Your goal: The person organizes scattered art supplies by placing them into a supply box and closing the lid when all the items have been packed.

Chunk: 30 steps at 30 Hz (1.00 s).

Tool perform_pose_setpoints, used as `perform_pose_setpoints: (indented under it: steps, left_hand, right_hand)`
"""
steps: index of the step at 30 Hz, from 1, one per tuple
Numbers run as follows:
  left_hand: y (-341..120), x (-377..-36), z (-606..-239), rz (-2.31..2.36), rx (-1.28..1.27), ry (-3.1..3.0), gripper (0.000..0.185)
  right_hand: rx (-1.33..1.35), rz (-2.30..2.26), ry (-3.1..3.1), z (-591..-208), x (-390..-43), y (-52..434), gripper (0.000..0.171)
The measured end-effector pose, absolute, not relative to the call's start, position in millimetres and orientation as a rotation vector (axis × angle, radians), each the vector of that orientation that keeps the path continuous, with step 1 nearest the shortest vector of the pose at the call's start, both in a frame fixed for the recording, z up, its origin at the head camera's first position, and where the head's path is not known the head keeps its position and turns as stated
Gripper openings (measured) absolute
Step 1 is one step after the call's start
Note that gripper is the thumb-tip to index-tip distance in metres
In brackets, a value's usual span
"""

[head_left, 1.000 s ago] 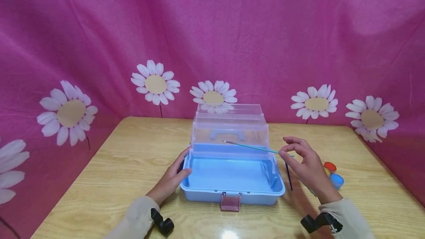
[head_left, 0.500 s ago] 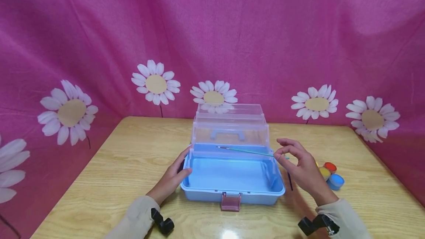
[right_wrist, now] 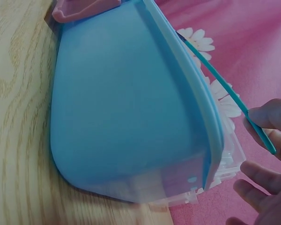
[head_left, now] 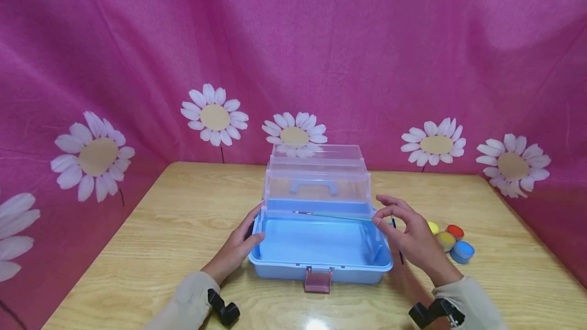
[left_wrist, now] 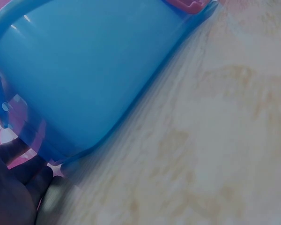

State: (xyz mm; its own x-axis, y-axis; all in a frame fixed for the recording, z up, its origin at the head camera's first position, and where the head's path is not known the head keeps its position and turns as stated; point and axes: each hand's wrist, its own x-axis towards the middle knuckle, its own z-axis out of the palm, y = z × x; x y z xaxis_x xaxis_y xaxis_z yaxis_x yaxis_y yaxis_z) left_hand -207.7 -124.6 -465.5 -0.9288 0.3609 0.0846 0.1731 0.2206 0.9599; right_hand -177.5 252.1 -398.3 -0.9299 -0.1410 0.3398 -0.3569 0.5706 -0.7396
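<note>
A light-blue plastic storage box (head_left: 270, 270) stands on the table with its clear pink lid (head_left: 316, 167) raised at the back and a pink latch (head_left: 318, 280) hanging at the front. My left hand (head_left: 236, 246) grips the box's left side, thumb at the rim and fingers along the outside. Between thumb and forefinger, my right hand (head_left: 410, 236) pinches a thin turquoise paintbrush (right_wrist: 220, 79) near its handle end. The brush lies level over the box, bristles pointing left. In the right wrist view, the other right fingers (right_wrist: 262, 178) are spread apart from it.
Small paint pots stand right of my right hand: a red one (head_left: 455, 231), a blue one (head_left: 462, 252) and two yellowish ones (head_left: 446, 240). A dark-blue brush (head_left: 401, 257) lies beside the box, partly behind the hand. A pink daisy-print cloth (head_left: 367, 65) hangs behind the wooden table (head_left: 206, 187).
My right hand has moved left and lower with the turquoise paintbrush, now over the box's interior. More of the paint pots shows. My left hand has stayed at the box's side.
</note>
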Motion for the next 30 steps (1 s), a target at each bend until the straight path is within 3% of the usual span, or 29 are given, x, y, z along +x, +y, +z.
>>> perform_pose_setpoints:
  steps: [19, 30]
  left_hand:
    - [-124.3, -205.2, -463.2, 1.778, 0.502, 2.338, 0.060]
    - [-125.2, -206.4, -465.4, 1.779, 0.523, 2.336, 0.060]
  right_hand:
    - [0.386, 1.293, -2.645, -400.1, -173.9, 242.7, 0.017]
    - [0.449, 1.245, -2.622, -407.1, -173.5, 236.6, 0.006]
